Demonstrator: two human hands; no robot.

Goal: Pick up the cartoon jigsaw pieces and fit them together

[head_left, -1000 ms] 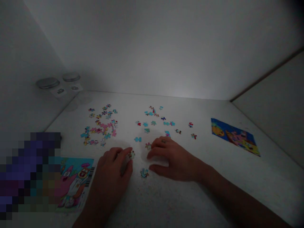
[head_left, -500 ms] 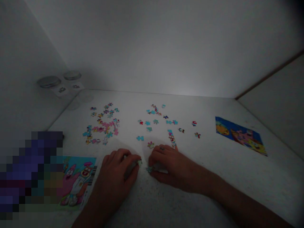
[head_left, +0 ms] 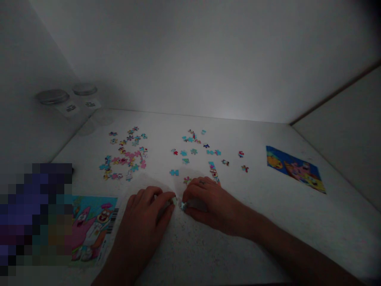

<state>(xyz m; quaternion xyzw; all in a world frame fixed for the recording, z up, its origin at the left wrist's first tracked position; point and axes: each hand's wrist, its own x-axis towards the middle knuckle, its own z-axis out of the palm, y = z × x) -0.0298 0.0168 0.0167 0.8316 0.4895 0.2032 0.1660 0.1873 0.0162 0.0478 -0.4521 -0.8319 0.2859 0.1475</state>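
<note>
My left hand (head_left: 150, 210) pinches a small pale puzzle piece (head_left: 174, 201) between thumb and fingers. Facing it, my right hand (head_left: 205, 198) is closed on another light-blue puzzle piece (head_left: 183, 205). The two pieces are close together, with a narrow gap between them; their prints are too dark to read. Just beyond my right hand lies a joined strip of puzzle pieces (head_left: 213, 171), its near end hidden by the hand. A pink and green puzzle piece (head_left: 187, 180) lies by my right knuckles, and a blue piece (head_left: 174, 172) is farther left.
Mixed puzzle pieces (head_left: 127, 159) are heaped at the left, several more lie scattered mid-table. A cartoon picture sheet (head_left: 294, 169) is on the right, a cartoon package (head_left: 95, 226) at the near left. Two clear containers with grey lids (head_left: 53, 96) stand at the back left corner.
My right hand has moved slightly left and away from me, bringing its puzzle piece nearer the one in my left hand. The whole view has shifted a little.
</note>
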